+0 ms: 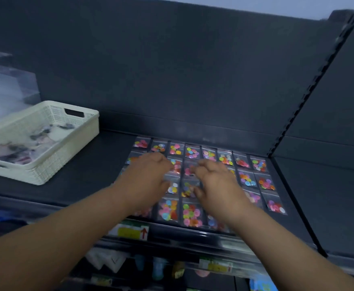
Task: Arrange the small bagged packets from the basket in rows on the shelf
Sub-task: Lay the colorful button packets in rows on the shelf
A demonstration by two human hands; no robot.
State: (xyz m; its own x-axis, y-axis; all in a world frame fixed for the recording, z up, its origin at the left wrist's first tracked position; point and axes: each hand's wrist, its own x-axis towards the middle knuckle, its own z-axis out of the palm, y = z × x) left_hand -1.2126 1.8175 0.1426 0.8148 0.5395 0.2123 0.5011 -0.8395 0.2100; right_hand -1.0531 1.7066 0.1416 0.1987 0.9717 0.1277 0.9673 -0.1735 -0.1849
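Dim, bluish light; hands [184, 183] and basket [45, 141] are motion-blurred, edges seemingly bowed by the wide lens.

Single head-worn view, forward and down
Close above the dark shelf [109, 156], frame tilted; basket [87, 139] at left, packets [193, 152] at centre, forearms [66, 227] entering from the near edge.

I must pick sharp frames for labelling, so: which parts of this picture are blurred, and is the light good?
Head view: light is dim and bluish; the basket, the left hand and the right hand are smeared by motion; the back-row packets are fairly sharp; the shelf upright leans, likely lens distortion.
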